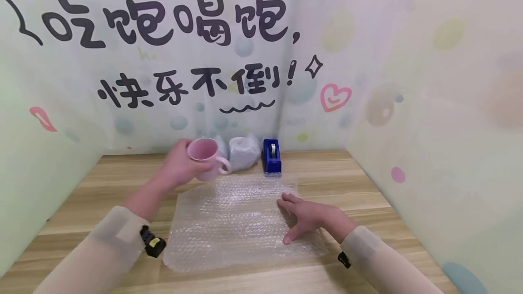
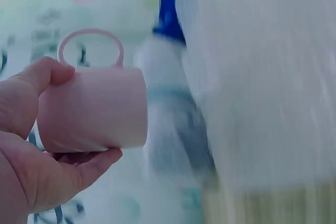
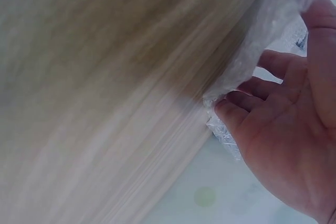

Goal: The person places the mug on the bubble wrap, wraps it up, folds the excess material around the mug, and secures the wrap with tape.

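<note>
A pink mug (image 1: 203, 150) is gripped by my left hand (image 1: 180, 163), thumb and fingers round its side, above the back left of the bubble wrap sheet (image 1: 241, 221). In the left wrist view the mug (image 2: 97, 108) shows its plain side and the loop handle clear of the fingers. My right hand (image 1: 308, 217) rests on the right part of the sheet with thumb and fingers spread apart. In the right wrist view the fingertips of this hand (image 3: 286, 114) touch the edge of the wrap (image 3: 236, 72).
Two bubble-wrapped bundles stand by the back wall, the right one (image 1: 244, 152) white and the other partly behind the mug. A blue tape dispenser (image 1: 272, 155) stands beside them. The wooden table (image 1: 359, 194) has printed walls at the back and both sides.
</note>
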The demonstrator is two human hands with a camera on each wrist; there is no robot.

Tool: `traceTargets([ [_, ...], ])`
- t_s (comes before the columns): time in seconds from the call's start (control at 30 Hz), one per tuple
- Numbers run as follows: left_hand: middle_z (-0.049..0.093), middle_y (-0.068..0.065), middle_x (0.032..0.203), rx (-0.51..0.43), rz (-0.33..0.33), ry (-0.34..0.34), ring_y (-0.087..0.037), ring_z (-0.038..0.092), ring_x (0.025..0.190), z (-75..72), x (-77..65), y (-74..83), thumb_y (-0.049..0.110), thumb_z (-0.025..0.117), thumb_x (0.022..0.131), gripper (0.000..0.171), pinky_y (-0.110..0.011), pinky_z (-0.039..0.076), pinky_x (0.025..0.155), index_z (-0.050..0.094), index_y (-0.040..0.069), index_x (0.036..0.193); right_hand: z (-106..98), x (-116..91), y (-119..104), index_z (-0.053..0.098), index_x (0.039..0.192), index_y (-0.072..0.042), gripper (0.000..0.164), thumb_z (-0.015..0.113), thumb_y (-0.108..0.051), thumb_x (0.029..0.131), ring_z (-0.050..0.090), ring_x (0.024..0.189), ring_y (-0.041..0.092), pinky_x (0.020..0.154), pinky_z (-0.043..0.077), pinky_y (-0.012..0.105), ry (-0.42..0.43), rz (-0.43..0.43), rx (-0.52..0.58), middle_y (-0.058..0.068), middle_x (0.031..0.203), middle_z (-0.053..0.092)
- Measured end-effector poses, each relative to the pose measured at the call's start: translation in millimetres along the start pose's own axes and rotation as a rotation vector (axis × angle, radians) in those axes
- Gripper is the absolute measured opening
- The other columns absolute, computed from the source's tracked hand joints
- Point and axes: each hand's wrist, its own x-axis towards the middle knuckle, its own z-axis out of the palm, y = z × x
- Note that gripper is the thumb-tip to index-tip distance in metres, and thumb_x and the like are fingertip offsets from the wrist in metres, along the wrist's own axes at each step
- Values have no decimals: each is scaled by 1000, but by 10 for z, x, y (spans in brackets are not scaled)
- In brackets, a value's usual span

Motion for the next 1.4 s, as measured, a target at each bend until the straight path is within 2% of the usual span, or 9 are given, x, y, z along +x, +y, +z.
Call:
traceTargets([
  [0.1, 60, -28, 144, -15, 16, -59, -46, 61, 134, 314, 6, 182, 20, 96, 82, 89, -60, 56, 113, 46, -7, 151, 7, -8, 9, 27, 174, -9, 122, 91, -59, 83, 14, 171, 42, 136, 25, 61, 6, -12, -5, 20, 184, 13],
  [0.2, 65, -27, 138, -12, 27, -80, -43, 65, 128, 617, -5, 268, 17, 98, 78, 83, -57, 58, 110, 52, -6, 143, 19, -13, 24, 27, 174, -9, 122, 91, -58, 83, 15, 171, 43, 136, 25, 61, 12, -19, -9, 20, 184, 13],
  [0.33, 69, -26, 128, -15, 62, -75, -40, 69, 119, 960, -17, 213, 13, 99, 73, 77, -55, 59, 107, 58, -8, 134, 25, -11, 29, 29, 174, -10, 121, 92, -58, 83, 16, 171, 43, 136, 25, 62, 22, -24, -9, 20, 184, 15],
  [0.47, 72, -25, 122, -21, 77, -57, -38, 71, 114, 1173, -34, 79, 10, 99, 70, 72, -55, 59, 105, 60, -8, 128, 29, 2, 21, 29, 174, -11, 121, 91, -60, 83, 17, 171, 43, 136, 26, 62, 21, -21, -9, 20, 184, 15],
  [0.57, 73, -24, 122, -25, 70, -52, -38, 72, 114, 1241, -56, 7, 10, 100, 70, 71, -55, 59, 105, 62, -7, 128, 27, 3, 10, 29, 174, -11, 121, 92, -59, 83, 17, 171, 43, 136, 26, 61, 22, -17, -11, 20, 184, 15],
  [0.8, 73, -25, 125, -35, 56, -76, -40, 71, 119, 1287, -98, -75, 9, 99, 72, 73, -57, 58, 108, 61, -8, 132, 26, -9, -2, 30, 174, -11, 121, 92, -59, 82, 17, 171, 43, 135, 27, 62, 27, -11, -18, 19, 184, 16],
  [1.1, 73, -21, 126, -50, 43, -111, -38, 71, 120, 1319, -190, -66, 8, 100, 71, 73, -57, 57, 110, 61, -6, 132, 17, -41, -33, 30, 173, -6, 121, 93, -55, 82, 17, 170, 45, 136, 26, 62, 33, -14, -4, 24, 183, 16],
  [1.4, 72, -19, 130, -54, 60, -130, -36, 70, 123, 1371, -232, -145, 6, 100, 72, 79, -57, 55, 113, 60, -5, 139, 34, -7, 5, 29, 173, -6, 122, 93, -57, 82, 16, 170, 46, 136, 25, 62, 35, -28, -8, 24, 183, 15],
])
